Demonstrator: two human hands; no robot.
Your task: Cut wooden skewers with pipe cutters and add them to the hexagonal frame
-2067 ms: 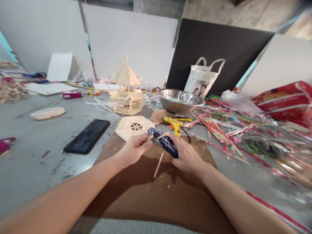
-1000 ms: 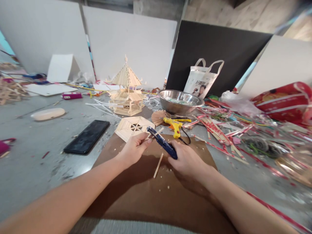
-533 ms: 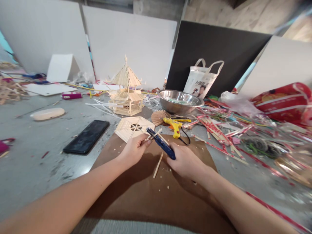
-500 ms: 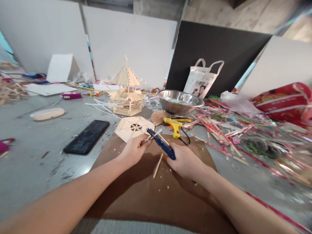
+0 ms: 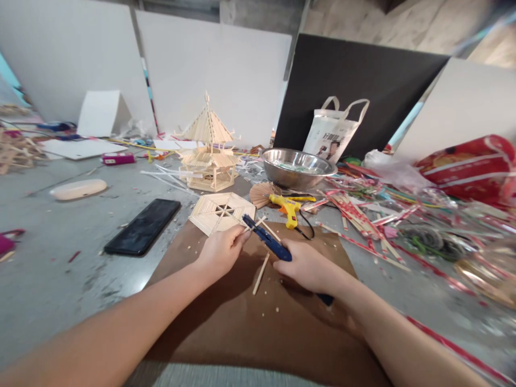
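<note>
My left hand [image 5: 220, 251] pinches a thin wooden stick [image 5: 255, 224] by one end, just above the brown cardboard sheet [image 5: 258, 317]. My right hand [image 5: 307, 267] is closed on the handles of blue cutting pliers [image 5: 264, 243], and the jaws sit at the stick's far end. A loose stick [image 5: 261, 273] lies on the cardboard between my hands. Just beyond lies a flat hexagonal stick panel [image 5: 221, 210].
A stick pavilion model [image 5: 208, 153] stands behind the panel. A black phone [image 5: 143, 226] lies at the left. A yellow glue gun [image 5: 287, 206], a steel bowl [image 5: 299, 167], a white tote bag [image 5: 335, 129] and several red wrappers and sticks [image 5: 365, 215] crowd the right side.
The pliers' handles have come together and the tool has shifted slightly forward and left; my right hand has lowered toward the cardboard. My left hand keeps its pinch on the stick.
</note>
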